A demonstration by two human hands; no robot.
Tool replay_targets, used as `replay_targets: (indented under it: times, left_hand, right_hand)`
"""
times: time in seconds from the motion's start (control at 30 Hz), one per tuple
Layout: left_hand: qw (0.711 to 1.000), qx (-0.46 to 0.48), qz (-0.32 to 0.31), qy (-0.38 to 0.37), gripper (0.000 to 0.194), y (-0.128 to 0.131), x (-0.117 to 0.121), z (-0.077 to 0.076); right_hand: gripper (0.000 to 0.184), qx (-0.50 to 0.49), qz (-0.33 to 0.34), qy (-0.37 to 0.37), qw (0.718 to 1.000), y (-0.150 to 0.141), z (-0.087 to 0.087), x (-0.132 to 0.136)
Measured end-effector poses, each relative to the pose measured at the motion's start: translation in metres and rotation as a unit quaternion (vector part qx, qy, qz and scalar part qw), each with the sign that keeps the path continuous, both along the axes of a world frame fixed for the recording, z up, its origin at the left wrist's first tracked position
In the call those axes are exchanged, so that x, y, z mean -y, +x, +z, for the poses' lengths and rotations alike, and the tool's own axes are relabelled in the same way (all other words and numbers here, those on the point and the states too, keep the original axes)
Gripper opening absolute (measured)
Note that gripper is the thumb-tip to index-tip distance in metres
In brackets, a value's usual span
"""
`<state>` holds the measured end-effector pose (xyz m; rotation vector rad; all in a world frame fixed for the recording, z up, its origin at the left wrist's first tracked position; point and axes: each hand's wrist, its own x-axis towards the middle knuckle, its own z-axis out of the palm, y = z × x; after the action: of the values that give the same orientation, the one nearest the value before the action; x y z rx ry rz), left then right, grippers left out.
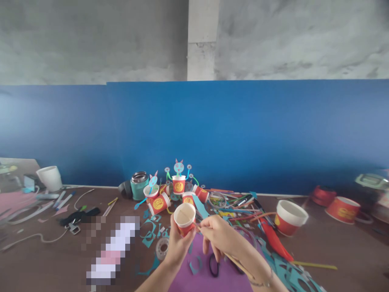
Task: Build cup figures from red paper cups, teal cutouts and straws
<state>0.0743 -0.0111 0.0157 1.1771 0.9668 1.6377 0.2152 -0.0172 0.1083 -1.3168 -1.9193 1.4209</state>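
My left hand grips the cup; it looks light and crushable, so hold its wall. Right hand pinches a stick.

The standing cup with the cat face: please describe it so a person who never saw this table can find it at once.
Look at the blue wall panel behind the brown table. Near its foot, beside a teal jar, lies a cluster of red paper cups. The cat cup stands upright at the back; it alone has a blue cat face on a stick above it, with small discs on both sides.
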Motion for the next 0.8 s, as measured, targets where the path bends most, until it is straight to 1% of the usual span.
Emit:
replay_targets:
  times: [0.1, 0.2, 0.3, 0.4, 0.47, 0.6, 0.7, 0.8]
  left_hand:
    - [1.000, 0.001, -0.009, -0.006, 0.052, -0.001, -0.001, 0.001]
    - [1.000, 0.003, -0.024, -0.005, 0.059, -0.002, -0.004, -0.003]
    - [1.000, 0.002, -0.015, 0.005, 0.061, -0.002, -0.006, -0.006]
    - [1.000, -0.006, -0.002, 0.010, 0.061, -0.002, -0.005, -0.004]
    - [1.000, -0.009, 0.003, 0.013, 0.063, -0.001, -0.003, 0.001]
    - [1.000, -0.011, 0.013, 0.013, 0.068, -0.001, -0.002, 0.006]
    - [1.000, -0.011, 0.014, 0.008, 0.072, -0.003, -0.003, 0.006]
    - [1.000, -0.006, 0.016, 0.007, 0.073, -0.003, -0.005, 0.004]
  right_hand:
    - [0.026, 0.001, -0.009, 0.003, 1.000, -0.001, 0.000, 0.000]
    - [0.022, 0.000, -0.007, 0.005, 1.000, -0.001, -0.001, -0.001]
    - [0.025, 0.005, -0.010, 0.018, 1.000, -0.001, -0.004, -0.003]
    - [0.031, 0.015, -0.019, 0.034, 0.999, -0.004, -0.004, -0.003]
    - [0.033, 0.021, -0.025, 0.028, 0.999, -0.006, -0.003, -0.004]
    - [0.034, -0.006, -0.043, -0.023, 0.999, -0.009, -0.001, -0.005]
    - [0.027, -0.082, -0.058, -0.079, 0.992, -0.009, -0.005, -0.008]
    - [0.020, -0.153, -0.058, -0.151, 0.975, -0.007, -0.010, -0.012]
